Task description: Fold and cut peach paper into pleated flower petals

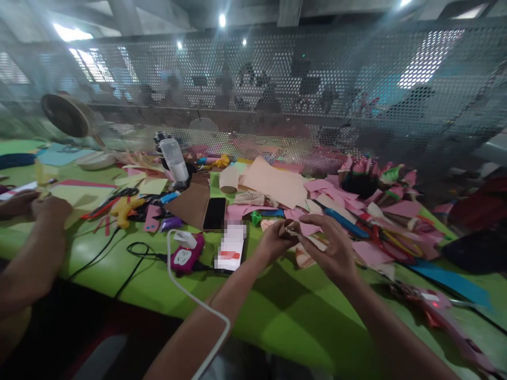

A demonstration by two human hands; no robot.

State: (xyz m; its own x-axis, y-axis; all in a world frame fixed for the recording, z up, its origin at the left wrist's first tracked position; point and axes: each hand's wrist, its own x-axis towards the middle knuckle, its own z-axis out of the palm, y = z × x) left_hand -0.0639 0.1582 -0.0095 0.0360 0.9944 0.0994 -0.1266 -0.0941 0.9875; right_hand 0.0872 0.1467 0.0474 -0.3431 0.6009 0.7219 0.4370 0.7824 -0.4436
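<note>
My left hand (272, 243) is closed around a small brown crumpled paper piece (292, 229) above the green table. On its right, my right hand (332, 248) has its fingers apart, with thumb and forefinger tips close to the piece's edge. Whether they touch it, I cannot tell. Beneath the hands lies a rolled pale pink paper piece (304, 257). Just left of my left hand is a phone with a lit screen (233, 245).
A pink glue gun (443, 311) lies at the right. Left are a magenta power socket (188, 253) with a white cable, a dark phone (214, 214) and a bottle (174, 158). Pink paper (273, 182) covers the back. A co-worker's hands (49, 208) work far left.
</note>
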